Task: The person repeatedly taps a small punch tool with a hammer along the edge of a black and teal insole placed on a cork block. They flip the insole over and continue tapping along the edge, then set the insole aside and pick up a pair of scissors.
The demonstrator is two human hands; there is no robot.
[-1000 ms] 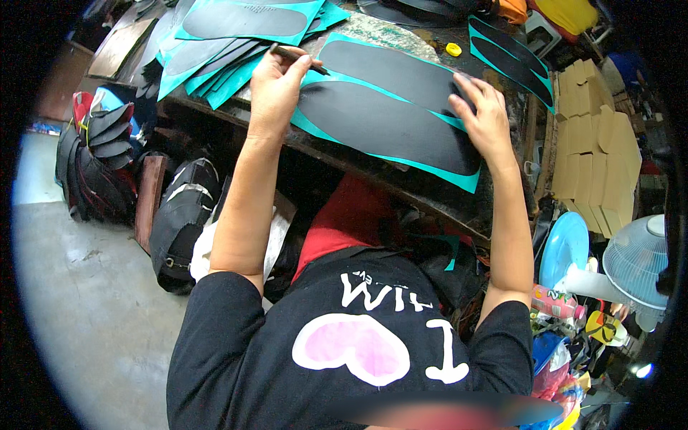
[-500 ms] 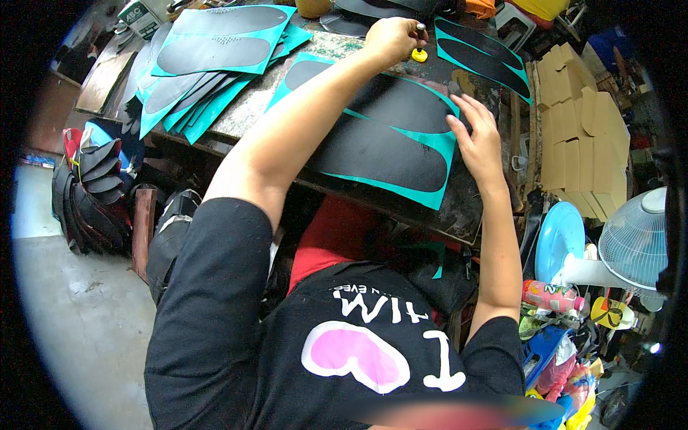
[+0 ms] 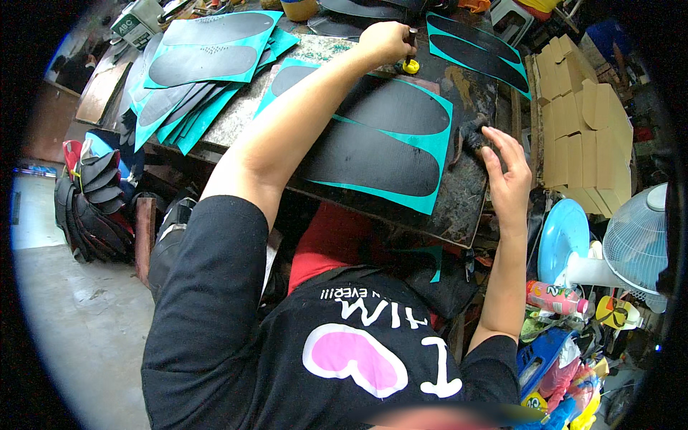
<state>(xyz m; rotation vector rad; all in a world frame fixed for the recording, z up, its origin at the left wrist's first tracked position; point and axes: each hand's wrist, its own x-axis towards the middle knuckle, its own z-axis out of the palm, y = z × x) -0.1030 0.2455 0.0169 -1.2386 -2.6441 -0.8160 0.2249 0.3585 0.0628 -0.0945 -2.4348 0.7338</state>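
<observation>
My left hand (image 3: 387, 43) reaches over the table's far side, fingers closed round a short dark handle (image 3: 411, 37). Below that handle is a small yellow round piece (image 3: 411, 67); whether the two are joined I cannot tell. In front of me lies a teal sheet (image 3: 438, 143) bearing black sole shapes (image 3: 373, 161), partly covered by my left forearm. My right hand (image 3: 509, 172) is just past the sheet's right edge, thumb and fingers apart. Its fingertips are beside a dark crumpled lump (image 3: 473, 135); contact is unclear.
Stacked teal sheets with black soles (image 3: 204, 64) lie at the table's left. Another such sheet (image 3: 476, 54) is at the far right. Beyond the right edge stand tan cardboard boxes (image 3: 584, 136) and a fan (image 3: 634, 236). Bundled black soles (image 3: 97, 201) stand low at left.
My right hand has moved off the sheet's right edge, nearer to me and rightward, and the dark lump now shows beside it. My left hand keeps its grip on the handle.
</observation>
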